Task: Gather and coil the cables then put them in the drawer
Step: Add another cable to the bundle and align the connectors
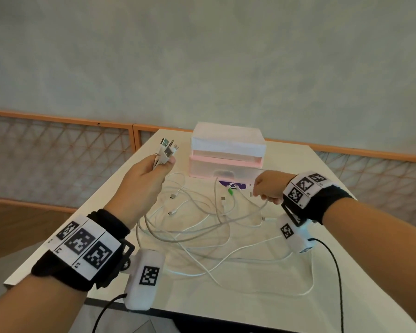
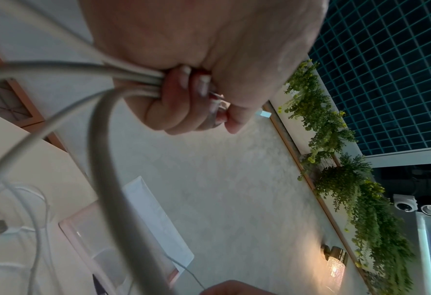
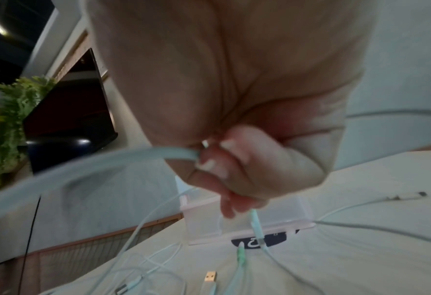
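Observation:
Several white cables (image 1: 202, 231) lie tangled on the white table (image 1: 346, 284). My left hand (image 1: 151, 171) is raised above the table's left side and grips a bunch of cable ends, their plugs (image 1: 167, 147) sticking up past the thumb; the left wrist view shows my fingers (image 2: 184, 103) curled round the cords (image 2: 123, 75). My right hand (image 1: 267, 186) hovers before the drawer unit and pinches one white cable (image 3: 174, 155) near its end. The pink and white drawer unit (image 1: 226, 152) stands at the table's far middle, its lower drawer (image 1: 223, 168) pulled out slightly.
A purple sticker (image 1: 233, 185) and a green plug (image 1: 230, 192) lie just in front of the drawer. Loose USB plugs (image 1: 173, 195) rest among the cords. An orange-framed lattice railing (image 1: 58, 150) runs behind the table. Black camera leads (image 1: 334, 272) hang from my wrists.

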A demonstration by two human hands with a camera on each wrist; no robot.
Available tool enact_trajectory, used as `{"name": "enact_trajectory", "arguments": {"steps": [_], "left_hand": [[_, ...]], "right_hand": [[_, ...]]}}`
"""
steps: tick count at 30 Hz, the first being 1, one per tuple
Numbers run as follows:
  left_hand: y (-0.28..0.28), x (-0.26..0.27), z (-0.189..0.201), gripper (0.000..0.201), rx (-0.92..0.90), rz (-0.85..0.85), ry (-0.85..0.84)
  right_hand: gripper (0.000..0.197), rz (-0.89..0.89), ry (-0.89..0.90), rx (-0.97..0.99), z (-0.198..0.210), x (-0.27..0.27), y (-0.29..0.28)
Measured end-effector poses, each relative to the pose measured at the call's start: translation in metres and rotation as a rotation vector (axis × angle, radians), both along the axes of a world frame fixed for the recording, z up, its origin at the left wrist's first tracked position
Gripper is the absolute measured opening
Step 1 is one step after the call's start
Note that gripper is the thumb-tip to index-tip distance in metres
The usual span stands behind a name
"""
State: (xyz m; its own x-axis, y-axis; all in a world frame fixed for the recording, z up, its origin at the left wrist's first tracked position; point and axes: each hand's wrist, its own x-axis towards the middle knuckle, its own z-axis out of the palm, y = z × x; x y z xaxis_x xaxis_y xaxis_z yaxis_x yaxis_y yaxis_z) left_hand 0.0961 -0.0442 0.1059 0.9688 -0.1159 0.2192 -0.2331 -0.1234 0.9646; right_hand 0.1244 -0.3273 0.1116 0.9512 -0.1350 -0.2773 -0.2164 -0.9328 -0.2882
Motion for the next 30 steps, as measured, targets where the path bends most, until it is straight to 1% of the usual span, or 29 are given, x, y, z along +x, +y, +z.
{"name": "enact_trajectory", "arguments": {"steps": [2,4,6,8,10,12,15,17,18,20,22,28,30], "left_hand": [[-0.001,-0.002,0.001,0.035,0.005,0.004,-0.014],[-0.002,-0.003,0.004,0.035,0.008,0.021,-0.029],[-0.002,-0.004,0.007,0.035,0.016,0.042,-0.041],[-0.004,-0.005,0.009,0.035,0.017,0.053,-0.041],[-0.009,-0.006,0.011,0.034,0.02,0.053,-0.034],[-0.018,-0.009,0.011,0.031,-0.007,0.046,-0.015],[-0.036,-0.014,0.016,0.028,-0.073,0.012,0.037],[-0.046,-0.017,0.02,0.026,-0.119,-0.039,0.085],[-0.05,-0.018,0.022,0.025,-0.14,-0.059,0.104],[-0.056,-0.018,0.024,0.021,-0.179,-0.085,0.135],[-0.061,-0.019,0.025,0.02,-0.203,-0.106,0.159],[-0.071,-0.028,0.028,0.018,-0.175,-0.146,0.157],[-0.073,-0.031,0.028,0.023,-0.155,-0.151,0.135]], "right_hand": [[0.013,-0.018,-0.031,0.059,0.007,-0.011,-0.01],[0.01,0.002,-0.049,0.156,0.017,-0.023,-0.019],[0.006,0.082,-0.032,0.301,0.026,-0.038,-0.025],[0.009,0.182,-0.03,0.433,0.035,-0.053,-0.027],[0.013,0.233,-0.108,0.518,0.041,-0.066,-0.025],[0.021,0.229,-0.226,0.627,0.045,-0.076,-0.019],[0.025,0.177,-0.347,0.937,0.046,-0.087,-0.002],[0.024,0.168,-0.37,1.117,0.047,-0.092,0.014],[0.023,0.174,-0.376,1.174,0.047,-0.094,0.022],[0.02,0.196,-0.392,1.218,0.046,-0.098,0.038],[0.017,0.213,-0.412,1.212,0.043,-0.1,0.053],[0.014,0.214,-0.501,1.11,0.031,-0.096,0.079],[0.016,0.192,-0.516,1.107,0.028,-0.093,0.082]]}}
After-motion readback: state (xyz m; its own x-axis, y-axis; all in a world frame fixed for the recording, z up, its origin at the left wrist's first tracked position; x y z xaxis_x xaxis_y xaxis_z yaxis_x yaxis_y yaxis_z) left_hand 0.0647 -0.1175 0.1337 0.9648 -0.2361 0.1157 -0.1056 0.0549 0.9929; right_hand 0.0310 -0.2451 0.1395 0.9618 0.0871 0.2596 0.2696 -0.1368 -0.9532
